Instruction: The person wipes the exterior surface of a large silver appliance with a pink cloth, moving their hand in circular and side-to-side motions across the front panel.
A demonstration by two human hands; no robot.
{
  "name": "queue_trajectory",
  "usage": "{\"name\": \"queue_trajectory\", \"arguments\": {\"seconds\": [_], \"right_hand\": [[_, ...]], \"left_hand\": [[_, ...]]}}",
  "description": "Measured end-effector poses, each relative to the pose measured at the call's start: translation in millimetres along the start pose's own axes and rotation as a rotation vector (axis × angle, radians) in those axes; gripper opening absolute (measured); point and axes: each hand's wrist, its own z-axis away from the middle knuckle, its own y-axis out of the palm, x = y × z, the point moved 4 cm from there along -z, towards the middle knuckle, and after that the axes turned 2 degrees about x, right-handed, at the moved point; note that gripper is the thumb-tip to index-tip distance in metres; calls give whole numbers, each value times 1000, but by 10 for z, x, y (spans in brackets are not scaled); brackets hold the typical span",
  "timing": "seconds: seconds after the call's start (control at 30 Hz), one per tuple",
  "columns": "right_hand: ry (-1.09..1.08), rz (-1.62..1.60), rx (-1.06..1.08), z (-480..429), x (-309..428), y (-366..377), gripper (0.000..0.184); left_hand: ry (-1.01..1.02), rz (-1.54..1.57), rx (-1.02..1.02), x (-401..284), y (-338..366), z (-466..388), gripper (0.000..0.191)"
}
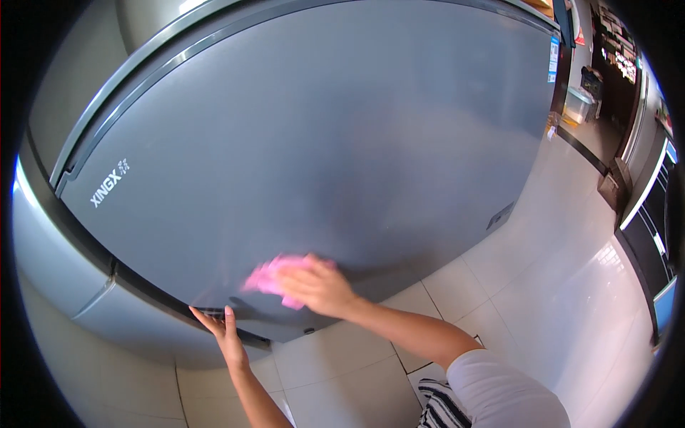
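Observation:
The grey front panel of a XINGX chest freezer (pixel 299 160) fills most of the head view. My right hand (pixel 318 286) presses a crumpled pink cloth (pixel 278 275) against the lower part of this panel; hand and cloth are slightly blurred. Lower left, my left hand (pixel 222 323) rests with thumb and fingers spread at the panel's bottom left edge, beside a dark slot or vent, and no object shows in it. A small dark plate (pixel 500 215) sits at the panel's lower right corner.
A silvery refrigerator-like appliance (pixel 69 267) stands close against the freezer's left side. Pale floor tiles (pixel 342 369) lie below. At the right are a doorway with a clear plastic box (pixel 579 104), a brown object (pixel 614 184) by the door frame and a black-fronted unit (pixel 650 230).

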Motion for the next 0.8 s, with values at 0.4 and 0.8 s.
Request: {"name": "queue_trajectory", "arguments": {"seconds": [0.4, 0.8], "right_hand": [[606, 330, -311, 1492, -2313, -1528, 42], [377, -14, 37, 954, -423, -171, 51]], "left_hand": [[22, -31, 0, -35, 81, 24, 89], [76, -122, -50, 126, -11, -38, 93]]}}
